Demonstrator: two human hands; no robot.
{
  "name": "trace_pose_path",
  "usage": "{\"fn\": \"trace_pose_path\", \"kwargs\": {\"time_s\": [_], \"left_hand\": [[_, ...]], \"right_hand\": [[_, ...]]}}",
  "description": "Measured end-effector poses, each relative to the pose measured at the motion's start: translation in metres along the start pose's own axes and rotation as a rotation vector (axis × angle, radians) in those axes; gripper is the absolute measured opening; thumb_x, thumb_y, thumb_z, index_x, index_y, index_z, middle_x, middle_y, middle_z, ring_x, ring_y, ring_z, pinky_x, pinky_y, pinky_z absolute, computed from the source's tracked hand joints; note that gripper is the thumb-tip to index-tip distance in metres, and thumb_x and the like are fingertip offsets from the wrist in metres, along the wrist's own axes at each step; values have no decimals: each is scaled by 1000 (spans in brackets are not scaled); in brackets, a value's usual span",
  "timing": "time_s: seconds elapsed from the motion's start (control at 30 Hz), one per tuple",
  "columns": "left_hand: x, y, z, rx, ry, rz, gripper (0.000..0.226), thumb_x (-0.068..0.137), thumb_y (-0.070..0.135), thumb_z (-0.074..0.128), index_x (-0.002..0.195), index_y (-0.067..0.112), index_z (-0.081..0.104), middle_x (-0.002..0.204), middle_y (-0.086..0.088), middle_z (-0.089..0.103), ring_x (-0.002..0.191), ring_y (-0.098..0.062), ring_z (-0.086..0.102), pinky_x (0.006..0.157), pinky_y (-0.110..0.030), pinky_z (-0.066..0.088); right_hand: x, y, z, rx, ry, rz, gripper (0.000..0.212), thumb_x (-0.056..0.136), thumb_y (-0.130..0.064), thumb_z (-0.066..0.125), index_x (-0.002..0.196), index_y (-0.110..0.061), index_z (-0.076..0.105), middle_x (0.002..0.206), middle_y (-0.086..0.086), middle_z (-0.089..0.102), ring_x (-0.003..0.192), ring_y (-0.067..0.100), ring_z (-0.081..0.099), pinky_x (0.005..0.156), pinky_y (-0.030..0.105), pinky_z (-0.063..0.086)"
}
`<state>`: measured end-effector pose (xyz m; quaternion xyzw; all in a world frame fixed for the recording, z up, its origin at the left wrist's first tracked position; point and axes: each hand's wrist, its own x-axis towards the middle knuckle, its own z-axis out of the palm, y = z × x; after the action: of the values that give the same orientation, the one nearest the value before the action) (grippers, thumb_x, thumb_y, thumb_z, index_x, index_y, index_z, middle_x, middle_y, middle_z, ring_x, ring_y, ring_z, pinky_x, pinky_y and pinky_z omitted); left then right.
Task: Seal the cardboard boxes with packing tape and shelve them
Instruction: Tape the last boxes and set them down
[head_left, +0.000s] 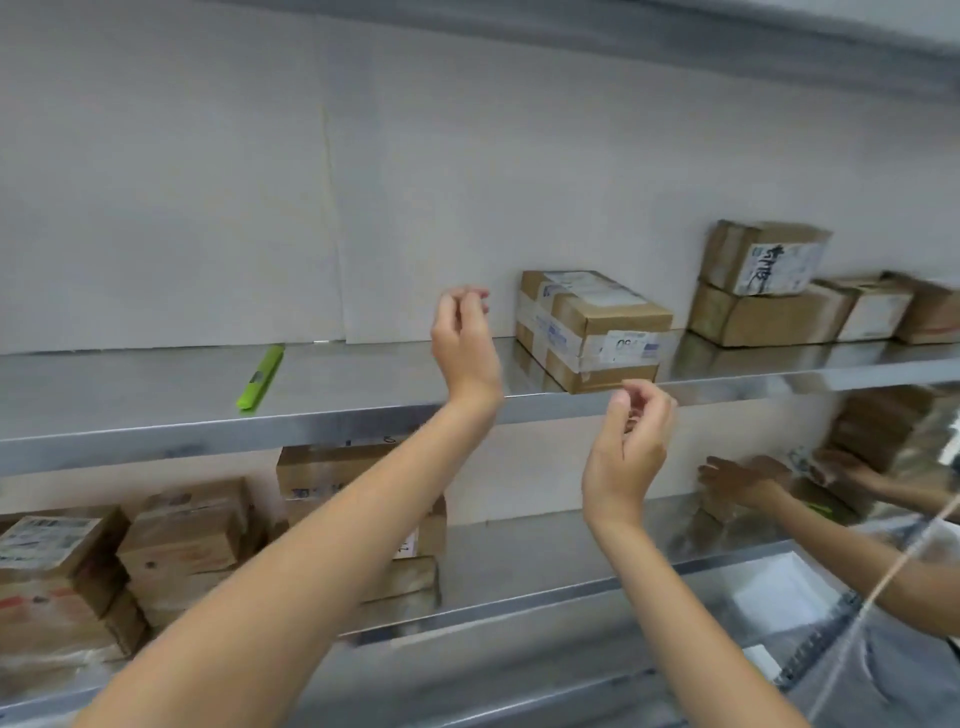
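Hovering hands: left hand (464, 338) and right hand (627, 453) are raised before the upper shelf (363, 415), fingers loosely curled, holding nothing
Taped box (592, 328): sits on that shelf, between the two hands and apart from both
Stacked boxes (763, 283): farther right, same shelf
Green cutter (261, 378): lies left of the left hand
Lower shelf (519, 603): more boxes (187, 530) at left

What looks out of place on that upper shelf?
A green marker-like tool lies alone on the upper shelf, left of the taped box, which sits skewed with a corner overhanging the front edge. Both hands are off it.
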<state>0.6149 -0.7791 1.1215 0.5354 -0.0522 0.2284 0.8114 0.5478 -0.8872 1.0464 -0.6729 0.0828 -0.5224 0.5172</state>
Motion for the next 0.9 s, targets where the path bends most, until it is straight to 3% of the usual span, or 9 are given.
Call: {"fn": "trace_pose_path", "kwargs": {"time_s": [0.07,0.13,0.23,0.37,0.47,0.57,0.73,0.9], "left_hand": [[33,-3,27,72,-90,-91,27,95,31,46,111,18,63,110,3,59,104,-16,54,88,-28,39],[58,-8,47,191,-196,-191,41,101,34,40,139,18,48,140,0,49,130,-19,45,96,-25,31],[83,-25,67,209,-281,-343,52,105,42,29,152,19,28,157,0,31,142,-20,31,98,-26,25],[100,-51,81,234,-297,-387,54,103,49,30,138,11,48,138,-8,53,124,-22,50,101,-28,33],[109,-77,86,269,-315,-411,66,92,62,32,129,14,58,126,-6,64,114,-24,59,108,-40,40],[103,-80,84,284,-282,-442,65,91,63,34,125,15,61,120,-3,66,108,-24,61,103,-39,44],[87,-71,80,271,-288,-417,42,96,49,40,99,17,67,105,-5,70,93,-24,63,82,-33,45],[72,-61,68,261,-304,-411,37,94,50,42,89,24,68,106,-5,73,98,-24,66,95,-38,51]], "right_hand": [[20,-6,-3,-17,23,89,33,99,-26,45,127,-10,49,126,4,46,113,17,49,92,23,39],[37,-9,0,-34,-30,185,49,102,-29,44,146,-12,34,149,4,33,136,17,34,107,27,30],[53,-8,10,-42,-172,281,64,103,-40,37,156,-16,12,164,0,8,149,13,10,115,25,10],[61,-1,23,-29,-292,345,69,102,-47,33,157,-19,1,164,-4,-9,149,6,-5,105,15,3],[66,4,26,-29,-296,355,71,102,-48,33,157,-19,-1,163,-3,-13,148,6,-8,104,14,2],[76,11,20,-11,-255,368,72,101,-49,33,157,-20,-3,163,-4,-12,148,6,-8,104,15,2],[94,23,13,66,-178,430,67,102,-51,30,157,-21,8,164,-6,5,149,6,2,120,28,3],[96,19,20,163,-71,506,60,100,-54,31,154,-27,28,157,-6,32,144,13,29,120,40,22]]}}
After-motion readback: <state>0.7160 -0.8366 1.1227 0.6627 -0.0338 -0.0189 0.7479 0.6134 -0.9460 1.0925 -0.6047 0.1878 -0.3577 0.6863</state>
